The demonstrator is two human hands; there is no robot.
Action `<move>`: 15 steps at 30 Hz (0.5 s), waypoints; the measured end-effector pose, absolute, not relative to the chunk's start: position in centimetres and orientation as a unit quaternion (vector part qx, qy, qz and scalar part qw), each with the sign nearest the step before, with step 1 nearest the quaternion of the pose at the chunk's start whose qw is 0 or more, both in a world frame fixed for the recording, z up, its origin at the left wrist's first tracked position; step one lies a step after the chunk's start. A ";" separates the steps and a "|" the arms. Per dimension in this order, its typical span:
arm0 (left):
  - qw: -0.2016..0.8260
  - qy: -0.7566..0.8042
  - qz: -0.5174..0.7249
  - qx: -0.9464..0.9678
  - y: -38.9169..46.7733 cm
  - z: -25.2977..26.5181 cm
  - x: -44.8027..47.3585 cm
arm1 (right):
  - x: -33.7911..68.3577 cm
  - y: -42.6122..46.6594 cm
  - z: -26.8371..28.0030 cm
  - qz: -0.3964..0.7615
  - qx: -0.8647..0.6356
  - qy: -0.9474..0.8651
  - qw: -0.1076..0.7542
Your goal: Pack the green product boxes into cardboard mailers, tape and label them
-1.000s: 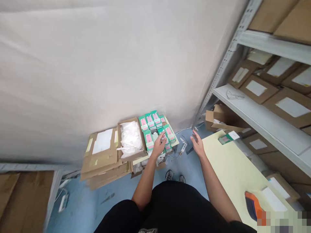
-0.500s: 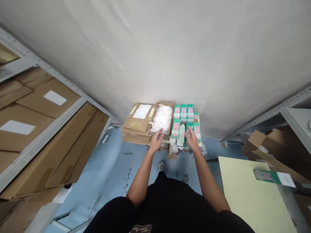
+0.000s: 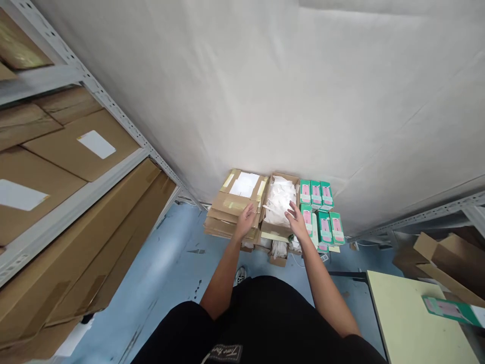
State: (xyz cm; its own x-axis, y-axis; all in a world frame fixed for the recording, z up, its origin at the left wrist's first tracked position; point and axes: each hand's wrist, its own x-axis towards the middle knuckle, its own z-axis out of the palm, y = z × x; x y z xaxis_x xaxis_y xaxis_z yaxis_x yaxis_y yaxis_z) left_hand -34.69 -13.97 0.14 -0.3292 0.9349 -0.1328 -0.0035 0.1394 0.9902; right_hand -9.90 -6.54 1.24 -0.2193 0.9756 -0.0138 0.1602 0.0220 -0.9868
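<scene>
My left hand is open, fingers apart, over the near right part of a stack of flattened cardboard boxes. Whether it touches the cardboard I cannot tell. My right hand, also open, hovers between an open cardboard box and the green and pink boxes. White crumpled packing material fills the open box. Several green boxes with pink fronts stand in rows to its right, and one green box is closest to my right hand. Both hands hold nothing.
Shelving with large cartons rises on my left. To the right, a pale yellow table bears a green and pink package. Beyond it sits an opened carton. A white wall closes off the far side; the floor is blue.
My view has shifted left, so the boxes now appear farther right. My hands have gone from the open box and green boxes toward the cardboard stack and open box. Both stay open.
</scene>
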 end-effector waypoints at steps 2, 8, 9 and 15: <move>0.445 0.613 0.538 0.369 -12.4 -0.9 -38.3 | -13.2 -6.3 0.6 0.500 -0.487 -0.602 0.387; 0.438 0.647 0.498 0.375 -9.4 -4.2 -46.3 | -22.4 -5.0 -2.6 0.474 -0.519 -0.635 0.322; 0.436 0.660 0.482 0.376 -9.1 -4.7 -47.5 | -23.8 -4.6 -3.2 0.467 -0.526 -0.645 0.300; 0.344 0.790 0.358 0.360 -7.8 -7.3 -55.2 | -30.7 -3.1 -6.5 0.434 -0.574 -0.685 0.114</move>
State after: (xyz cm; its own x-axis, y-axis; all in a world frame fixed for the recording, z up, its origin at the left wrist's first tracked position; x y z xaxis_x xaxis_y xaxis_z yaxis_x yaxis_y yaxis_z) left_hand -55.23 -7.83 -7.31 -0.5043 0.8145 -0.2868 0.3218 0.4855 0.8128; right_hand -30.70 -3.14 -6.45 -0.3143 0.8857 -0.3416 0.6876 -0.0357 -0.7252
